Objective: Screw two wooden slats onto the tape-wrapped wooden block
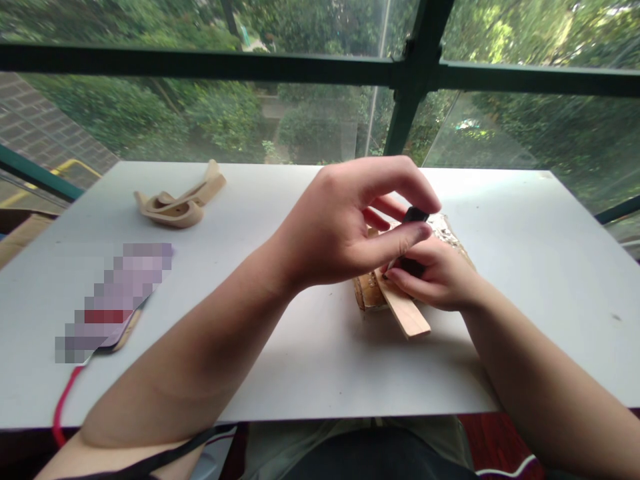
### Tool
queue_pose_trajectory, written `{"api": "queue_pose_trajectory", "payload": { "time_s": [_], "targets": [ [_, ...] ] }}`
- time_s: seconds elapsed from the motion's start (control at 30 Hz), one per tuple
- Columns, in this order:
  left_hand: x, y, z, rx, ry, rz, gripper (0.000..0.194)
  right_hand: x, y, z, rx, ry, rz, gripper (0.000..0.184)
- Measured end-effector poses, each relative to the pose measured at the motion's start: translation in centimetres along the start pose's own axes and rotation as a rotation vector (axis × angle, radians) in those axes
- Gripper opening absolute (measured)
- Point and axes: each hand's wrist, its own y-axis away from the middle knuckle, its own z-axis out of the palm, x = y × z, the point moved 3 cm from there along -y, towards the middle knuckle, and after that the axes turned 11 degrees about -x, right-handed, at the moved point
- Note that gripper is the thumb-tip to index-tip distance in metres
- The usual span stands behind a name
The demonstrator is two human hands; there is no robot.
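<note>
A window with a dark green frame (200,65) crosses the far side, and trees (220,117) show through its panes. Below it stands a white table (300,360). Both arms reach over it from the near edge, the left hand (345,220) above and left of the right hand (445,273).

Right of the table's middle lies a brown block (370,297), its far part shiny, mostly covered by the hands. On the left lies a flat purple thing (125,293), blurred into squares, with a red cord (63,403) running off the near edge beside it. At far left, curved wooden pieces (183,212) lie together. A flat wooden strip (407,312) slants across the block, its near end jutting past the block's near edge.

The left hand is bent at the wrist, fingers curled, with a small black piece (416,215) pinched between thumb and forefinger. The right hand is nearly closed, low over the strip, its thumb pointing left. A slim tip (390,267) shows by that thumb, just over the strip; whether the right hand grips it, I cannot tell.
</note>
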Motion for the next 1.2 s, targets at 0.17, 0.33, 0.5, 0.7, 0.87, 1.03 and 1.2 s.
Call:
{"api": "queue_pose_trajectory", "payload": {
  "time_s": [0.17, 0.33, 0.5, 0.7, 0.87, 1.03, 1.2],
  "targets": [
    [0.01, 0.08, 0.13, -0.041, 0.046, 0.0, 0.018, -0.19, 0.05, -0.07, 0.001, -0.044, -0.044, 0.02],
    [0.03, 0.18, 0.26, -0.074, 0.036, -0.009, 0.022, -0.05, 0.14, -0.11, -0.027, -0.041, -0.074, 0.021],
    [-0.01, 0.15, 0.29, -0.072, 0.037, -0.024, 0.024, -0.02, 0.25, -0.26, -0.033, -0.064, -0.038, 0.016],
    [0.35, 0.0, 0.2, -0.059, 0.002, -0.012, 0.018, -0.12, -0.04, -0.19, 0.007, -0.002, -0.057, 0.01],
    [0.55, -0.06, 0.17, -0.045, 0.016, -0.029, 0.016, 0.18, -0.09, -0.06, 0.011, 0.05, -0.003, 0.008],
    [0.74, -0.13, 0.22, -0.049, 0.029, 0.011, 0.019, 0.24, -0.02, -0.07, 0.011, 0.082, 0.018, 0.007],
    [0.5, -0.12, 0.29, -0.036, 0.016, 0.004, 0.02, 0.2, -0.14, -0.08, 0.015, 0.08, 0.026, 0.005]
  ]
}}
